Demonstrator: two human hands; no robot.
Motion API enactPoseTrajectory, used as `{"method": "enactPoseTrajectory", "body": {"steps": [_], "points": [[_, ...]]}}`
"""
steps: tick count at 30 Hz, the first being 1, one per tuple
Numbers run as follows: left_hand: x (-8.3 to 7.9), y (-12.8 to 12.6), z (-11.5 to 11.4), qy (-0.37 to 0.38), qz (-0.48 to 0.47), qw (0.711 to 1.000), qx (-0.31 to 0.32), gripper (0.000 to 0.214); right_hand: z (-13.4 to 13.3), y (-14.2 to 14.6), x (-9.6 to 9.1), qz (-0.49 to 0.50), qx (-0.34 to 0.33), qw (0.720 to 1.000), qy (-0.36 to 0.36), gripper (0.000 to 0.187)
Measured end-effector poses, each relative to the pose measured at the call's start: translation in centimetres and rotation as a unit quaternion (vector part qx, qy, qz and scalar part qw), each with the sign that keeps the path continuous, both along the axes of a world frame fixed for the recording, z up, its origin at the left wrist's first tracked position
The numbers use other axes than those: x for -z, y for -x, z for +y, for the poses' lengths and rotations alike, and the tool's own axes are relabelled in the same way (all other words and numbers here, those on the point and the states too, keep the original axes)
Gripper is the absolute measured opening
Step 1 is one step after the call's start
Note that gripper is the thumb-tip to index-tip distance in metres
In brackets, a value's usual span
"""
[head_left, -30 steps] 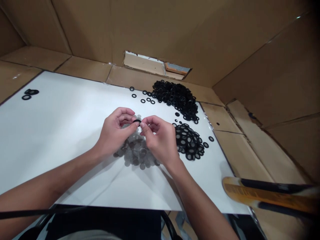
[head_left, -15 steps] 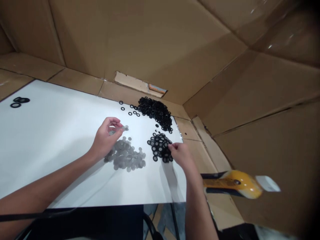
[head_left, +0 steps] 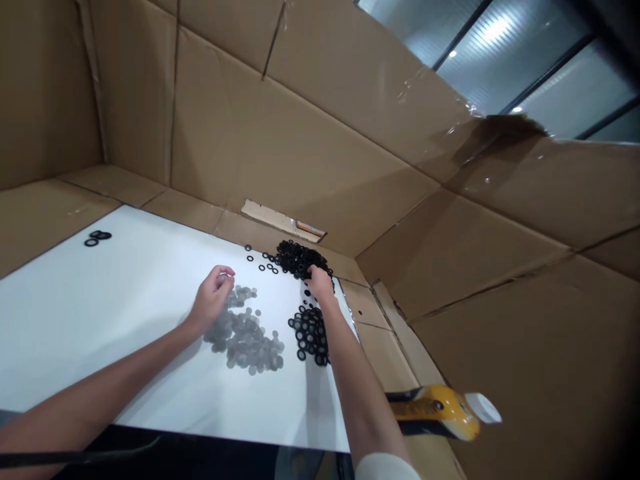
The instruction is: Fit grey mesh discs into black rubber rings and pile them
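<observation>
"Report on the left hand point(head_left: 213, 300)?"

"Beside the grey disc pile point(head_left: 250, 343), at its far left; fingers curled, contents I cannot tell."

"Right hand point(head_left: 321, 285)?"

"Beyond the grey disc pile, to its right, fingertips at the black ring heap point(head_left: 296, 257); grip I cannot tell."

"And the grey-centred black rings point(head_left: 309, 331)?"

"Clustered on the counter point(head_left: 150, 307), just right of the grey disc pile."

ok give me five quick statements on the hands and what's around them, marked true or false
1. The right hand is at the far pile of black rings. True.
2. The left hand is at that pile too. False: it is by the grey discs.
3. The work surface is white. True.
4. The yellow bottle has a black cap. False: its cap is white.
5. The surrounding walls are cardboard. True.
</observation>
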State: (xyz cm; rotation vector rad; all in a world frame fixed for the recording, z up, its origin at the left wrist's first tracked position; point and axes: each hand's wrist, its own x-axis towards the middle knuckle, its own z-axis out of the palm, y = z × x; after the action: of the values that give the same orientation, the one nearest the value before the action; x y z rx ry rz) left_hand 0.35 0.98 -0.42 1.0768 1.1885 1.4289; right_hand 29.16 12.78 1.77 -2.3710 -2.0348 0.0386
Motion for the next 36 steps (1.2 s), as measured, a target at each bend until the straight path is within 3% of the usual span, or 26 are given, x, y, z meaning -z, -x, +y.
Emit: {"method": "enactPoseTrajectory", "body": {"steps": [11, 19, 23, 28, 30, 32, 34, 36], "points": [[0.2, -0.3, -0.1, 0.009, 0.045, 0.999, 0.016, 0.021, -0.8, -0.9, -1.9, 0.084, 0.065, 0.992, -0.070, 0.031], [0.4, -0.2, 0.0, 0.005, 0.067, 0.998, 0.015, 0.016, -1.2, -1.1, -3.3, 0.251, 0.079, 0.961, -0.081, 0.029], [0.1, -0.1, 0.0, -0.008, 0.046, 0.998, 0.032, 0.020, -3.9, 2.3, -3.6, 0.371, 0.026, 0.925, -0.078, 0.024], [-0.6, -0.4, -0.7, -0.011, 0.022, 0.987, 0.160, 0.036, -10.7, 10.5, -1.5, 0.484, -0.071, 0.870, -0.059, 0.018], [-0.6, -0.5, -0.9, -0.015, 0.040, 0.984, 0.175, 0.030, -12.7, 12.6, -0.7, 0.551, -0.074, 0.825, -0.102, 0.018], [-0.2, -0.6, -0.9, -0.019, 0.061, 0.982, 0.175, 0.029, -14.1, 13.2, -0.1, 0.586, -0.058, 0.801, -0.104, 0.021], [0.3, -0.6, -0.6, -0.016, 0.066, 0.984, 0.166, 0.030, -15.2, 12.7, 0.4, 0.544, -0.053, 0.831, -0.104, 0.027], [0.9, -0.5, -0.2, -0.008, 0.056, 0.987, 0.148, 0.030, -16.5, 11.5, 0.9, 0.403, -0.057, 0.906, -0.114, 0.034]]}}
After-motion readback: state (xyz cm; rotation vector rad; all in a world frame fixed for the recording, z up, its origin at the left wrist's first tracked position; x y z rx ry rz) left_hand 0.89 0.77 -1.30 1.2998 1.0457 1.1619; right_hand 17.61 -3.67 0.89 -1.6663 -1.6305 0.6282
